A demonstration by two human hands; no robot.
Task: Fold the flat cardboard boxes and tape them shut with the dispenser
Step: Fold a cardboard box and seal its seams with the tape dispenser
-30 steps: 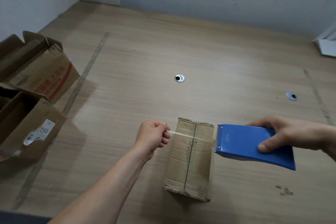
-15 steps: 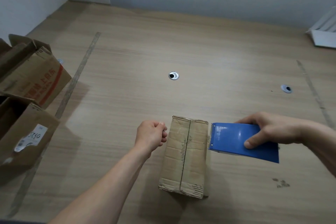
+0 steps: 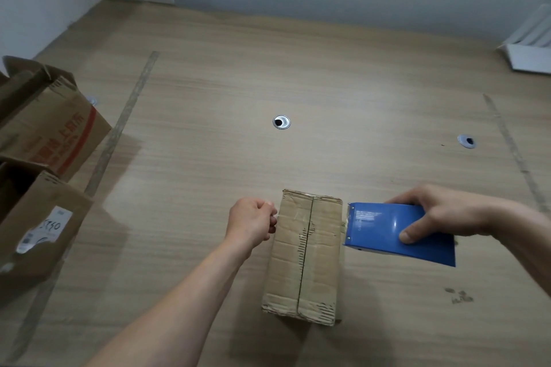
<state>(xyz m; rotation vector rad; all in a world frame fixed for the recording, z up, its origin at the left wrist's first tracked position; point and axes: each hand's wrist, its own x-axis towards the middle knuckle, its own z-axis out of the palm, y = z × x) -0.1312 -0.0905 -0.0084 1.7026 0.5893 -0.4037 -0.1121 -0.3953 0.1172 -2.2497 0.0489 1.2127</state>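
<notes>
A small closed cardboard box (image 3: 304, 259) lies on the wooden table, its two top flaps meeting along a lengthwise seam. My left hand (image 3: 252, 222) is curled at the box's upper left edge, pinching the end of a clear tape strip that is barely visible across the top. My right hand (image 3: 438, 213) grips the blue tape dispenser (image 3: 387, 229), thumb on its near face. The dispenser's toothed front edge sits against the box's right upper edge.
Two open, worn cardboard boxes (image 3: 44, 134) (image 3: 32, 226) stand at the left edge of the table. Two metal cable grommets (image 3: 281, 122) (image 3: 467, 140) are set in the tabletop. A white object (image 3: 527, 50) lies at the far right by the wall.
The tape strand, held taut above the box a second ago, has come down across the top. Both hands moved inward and down to the box's left and right edges.
</notes>
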